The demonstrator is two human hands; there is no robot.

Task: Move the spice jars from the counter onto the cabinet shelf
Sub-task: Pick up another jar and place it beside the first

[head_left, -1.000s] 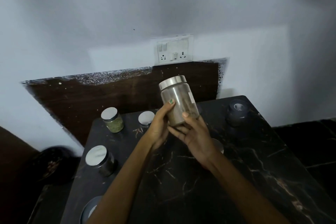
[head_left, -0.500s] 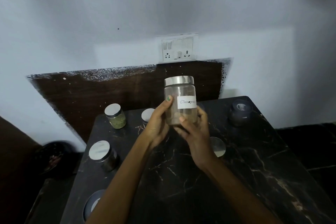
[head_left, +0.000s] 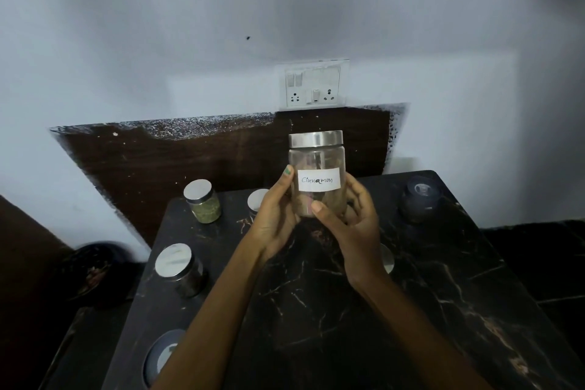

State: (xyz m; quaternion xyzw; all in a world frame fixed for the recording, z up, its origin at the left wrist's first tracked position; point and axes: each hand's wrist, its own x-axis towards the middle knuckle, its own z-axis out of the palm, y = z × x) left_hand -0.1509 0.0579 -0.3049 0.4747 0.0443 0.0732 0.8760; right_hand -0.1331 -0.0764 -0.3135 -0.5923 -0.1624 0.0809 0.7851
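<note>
Turned upright since a second ago, the cinnamon jar (head_left: 316, 172) is gripped by both hands (head_left: 319, 215) above the counter (head_left: 411, 294).

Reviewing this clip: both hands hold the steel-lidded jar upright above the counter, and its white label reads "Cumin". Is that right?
Not quite. In the head view the label on the jar reads "Cinnamon", not "Cumin". The rest stands: left hand and right hand hold it upright above the counter, steel lid on.

Left hand (head_left: 274, 215) and right hand (head_left: 354, 221) raised together, fingers (head_left: 317, 208) curled inward.
</note>
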